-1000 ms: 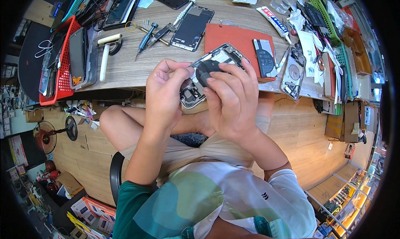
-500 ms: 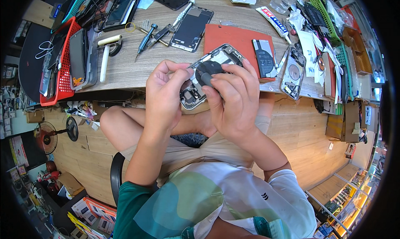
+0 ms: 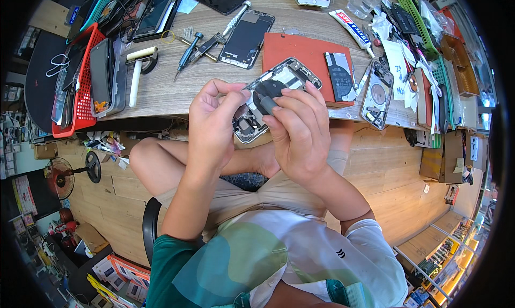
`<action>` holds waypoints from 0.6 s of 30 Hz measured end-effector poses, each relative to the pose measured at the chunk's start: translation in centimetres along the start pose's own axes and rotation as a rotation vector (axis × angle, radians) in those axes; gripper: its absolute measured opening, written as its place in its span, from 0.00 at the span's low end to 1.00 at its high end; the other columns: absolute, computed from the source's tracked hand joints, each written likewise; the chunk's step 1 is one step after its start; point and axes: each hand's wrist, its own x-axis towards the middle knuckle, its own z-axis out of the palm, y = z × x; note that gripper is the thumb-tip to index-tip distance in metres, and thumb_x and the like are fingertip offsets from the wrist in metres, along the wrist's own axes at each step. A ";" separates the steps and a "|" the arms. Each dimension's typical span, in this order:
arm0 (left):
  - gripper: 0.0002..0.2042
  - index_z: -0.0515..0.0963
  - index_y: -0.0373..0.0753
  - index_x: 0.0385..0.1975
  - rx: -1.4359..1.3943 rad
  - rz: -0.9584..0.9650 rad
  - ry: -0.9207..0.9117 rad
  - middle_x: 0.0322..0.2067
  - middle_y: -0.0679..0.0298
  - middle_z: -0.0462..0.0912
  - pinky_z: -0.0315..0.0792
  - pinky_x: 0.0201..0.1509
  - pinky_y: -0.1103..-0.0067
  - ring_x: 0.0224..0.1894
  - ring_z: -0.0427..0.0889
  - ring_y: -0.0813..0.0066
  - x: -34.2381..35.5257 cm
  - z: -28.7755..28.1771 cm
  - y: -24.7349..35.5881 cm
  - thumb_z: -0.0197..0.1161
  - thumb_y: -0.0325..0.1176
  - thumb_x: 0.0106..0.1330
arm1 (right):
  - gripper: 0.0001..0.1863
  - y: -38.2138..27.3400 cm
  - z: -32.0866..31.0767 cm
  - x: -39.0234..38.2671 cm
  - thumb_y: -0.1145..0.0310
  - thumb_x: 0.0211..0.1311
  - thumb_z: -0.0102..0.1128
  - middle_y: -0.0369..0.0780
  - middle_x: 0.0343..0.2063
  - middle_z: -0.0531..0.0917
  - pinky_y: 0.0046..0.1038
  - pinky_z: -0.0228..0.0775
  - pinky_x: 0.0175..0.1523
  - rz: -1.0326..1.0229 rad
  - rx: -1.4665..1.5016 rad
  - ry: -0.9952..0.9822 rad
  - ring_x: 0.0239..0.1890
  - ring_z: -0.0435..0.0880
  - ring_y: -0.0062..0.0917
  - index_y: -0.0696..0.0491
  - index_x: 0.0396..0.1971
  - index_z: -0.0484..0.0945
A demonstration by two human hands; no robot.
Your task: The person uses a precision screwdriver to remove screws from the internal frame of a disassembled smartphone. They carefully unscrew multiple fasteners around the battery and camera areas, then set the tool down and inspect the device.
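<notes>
Above my lap at the table's front edge, an opened phone housing [image 3: 248, 121] is tilted, its inner parts facing up. My left hand [image 3: 210, 117] is closed on its left edge, thumb and fingers pinching the rim. A short dark grey cylinder [image 3: 266, 105], like a tool's handle or a small roller, is gripped between the thumb and fingers of my right hand [image 3: 303, 126]. It is over a black rounded piece [image 3: 270, 87] in the middle of the housing; its working end is hidden, and I cannot tell whether they touch.
On the table are a red-brown pad [image 3: 306, 49] with a phone battery [image 3: 339, 76], another phone housing [image 3: 378, 93], a glue tube [image 3: 351, 31], a phone screen [image 3: 248, 38], a blue screwdriver [image 3: 188, 57] and a white-handled roller [image 3: 136, 77]. A red basket [image 3: 80, 93] stands left.
My right hand has moved slightly, and its upper fingers sit differently near the housing's far edge. The grey cylinder and the housing have shifted a little. My left hand keeps its grip.
</notes>
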 end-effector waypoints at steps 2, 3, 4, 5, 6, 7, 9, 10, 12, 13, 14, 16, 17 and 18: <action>0.04 0.78 0.33 0.40 0.000 0.005 0.002 0.35 0.61 0.87 0.78 0.41 0.84 0.34 0.84 0.82 0.0 0.0 0.0 0.65 0.21 0.69 | 0.23 0.0 0.0 0.0 0.73 0.57 0.77 0.46 0.48 0.82 0.57 0.72 0.66 0.002 0.013 -0.003 0.55 0.82 0.43 0.57 0.51 0.78; 0.04 0.78 0.33 0.40 0.005 0.008 0.002 0.35 0.61 0.87 0.78 0.41 0.84 0.34 0.85 0.82 0.0 0.0 0.0 0.65 0.21 0.69 | 0.23 0.0 0.0 0.0 0.74 0.57 0.77 0.46 0.48 0.82 0.57 0.72 0.66 0.004 0.020 -0.006 0.55 0.82 0.43 0.57 0.51 0.77; 0.04 0.77 0.33 0.40 0.010 0.012 0.002 0.35 0.60 0.87 0.78 0.41 0.84 0.35 0.85 0.82 0.0 0.0 0.0 0.65 0.21 0.70 | 0.23 0.0 0.0 0.0 0.74 0.57 0.76 0.46 0.48 0.82 0.57 0.72 0.66 0.006 0.026 -0.009 0.55 0.82 0.43 0.57 0.51 0.77; 0.04 0.77 0.33 0.40 0.006 0.007 0.004 0.35 0.60 0.87 0.78 0.41 0.84 0.35 0.85 0.82 0.0 0.0 0.0 0.65 0.21 0.70 | 0.23 0.0 0.0 0.0 0.75 0.57 0.76 0.46 0.49 0.82 0.57 0.72 0.66 0.006 0.032 -0.014 0.56 0.82 0.44 0.57 0.52 0.77; 0.05 0.77 0.33 0.41 0.003 0.003 0.007 0.35 0.60 0.86 0.78 0.41 0.84 0.35 0.85 0.82 0.0 0.0 0.0 0.65 0.21 0.70 | 0.23 0.0 -0.1 0.0 0.75 0.58 0.76 0.47 0.49 0.82 0.57 0.72 0.66 0.007 0.039 -0.018 0.56 0.82 0.44 0.58 0.52 0.77; 0.05 0.77 0.33 0.41 -0.001 -0.002 0.010 0.35 0.61 0.86 0.78 0.41 0.84 0.35 0.85 0.82 0.0 0.0 0.0 0.65 0.21 0.70 | 0.23 0.0 -0.1 -0.1 0.75 0.58 0.76 0.47 0.50 0.82 0.57 0.72 0.67 0.007 0.045 -0.023 0.56 0.82 0.44 0.58 0.52 0.77; 0.05 0.77 0.33 0.41 -0.002 -0.007 -0.006 0.35 0.61 0.86 0.78 0.41 0.84 0.35 0.85 0.82 -0.1 0.1 0.1 0.65 0.21 0.70 | 0.23 0.1 0.0 -0.1 0.76 0.57 0.76 0.47 0.50 0.81 0.57 0.71 0.67 0.005 0.048 -0.021 0.56 0.82 0.45 0.58 0.52 0.77; 0.05 0.77 0.33 0.41 -0.002 -0.010 -0.014 0.35 0.61 0.86 0.78 0.40 0.84 0.35 0.85 0.82 -0.1 0.1 0.1 0.65 0.21 0.70 | 0.23 0.1 0.0 -0.2 0.76 0.57 0.76 0.47 0.50 0.81 0.57 0.71 0.67 0.003 0.050 -0.021 0.56 0.82 0.45 0.58 0.52 0.77; 0.05 0.77 0.33 0.41 0.007 -0.001 -0.006 0.34 0.61 0.86 0.78 0.41 0.84 0.35 0.84 0.82 0.0 -0.1 -0.1 0.65 0.21 0.70 | 0.23 0.0 -0.1 -0.2 0.76 0.57 0.76 0.47 0.50 0.82 0.57 0.72 0.67 0.005 0.048 -0.020 0.56 0.82 0.45 0.58 0.52 0.77; 0.05 0.77 0.33 0.41 0.011 0.003 -0.003 0.34 0.61 0.86 0.78 0.41 0.84 0.34 0.84 0.82 0.1 -0.1 -0.1 0.65 0.21 0.70 | 0.23 0.0 -0.1 -0.2 0.76 0.57 0.76 0.47 0.50 0.82 0.57 0.72 0.67 0.006 0.047 -0.020 0.56 0.82 0.45 0.58 0.52 0.77; 0.05 0.77 0.33 0.41 0.011 0.007 0.001 0.34 0.61 0.86 0.78 0.41 0.84 0.34 0.84 0.82 0.1 -0.1 -0.1 0.65 0.21 0.70 | 0.23 0.0 -0.1 -0.2 0.76 0.57 0.76 0.47 0.49 0.82 0.57 0.72 0.67 0.008 0.045 -0.017 0.56 0.82 0.45 0.58 0.52 0.77; 0.04 0.77 0.33 0.40 0.009 0.015 0.008 0.34 0.61 0.86 0.78 0.41 0.84 0.34 0.84 0.82 0.1 0.1 -0.2 0.65 0.21 0.70 | 0.23 0.0 0.0 -0.2 0.75 0.57 0.76 0.47 0.49 0.82 0.57 0.72 0.66 0.013 0.040 -0.012 0.56 0.82 0.45 0.59 0.52 0.77; 0.04 0.77 0.33 0.40 0.007 0.015 0.006 0.34 0.61 0.86 0.78 0.41 0.84 0.34 0.84 0.82 0.1 0.1 -0.2 0.65 0.21 0.70 | 0.23 0.0 0.0 -0.2 0.75 0.57 0.76 0.47 0.49 0.82 0.57 0.72 0.66 0.013 0.038 -0.007 0.55 0.82 0.45 0.59 0.52 0.78; 0.04 0.77 0.33 0.40 0.005 0.016 0.003 0.35 0.61 0.85 0.78 0.41 0.84 0.34 0.84 0.82 0.1 0.1 -0.1 0.65 0.20 0.70 | 0.23 0.0 0.0 -0.2 0.75 0.57 0.76 0.47 0.48 0.83 0.57 0.72 0.66 0.014 0.036 -0.003 0.55 0.82 0.44 0.59 0.51 0.78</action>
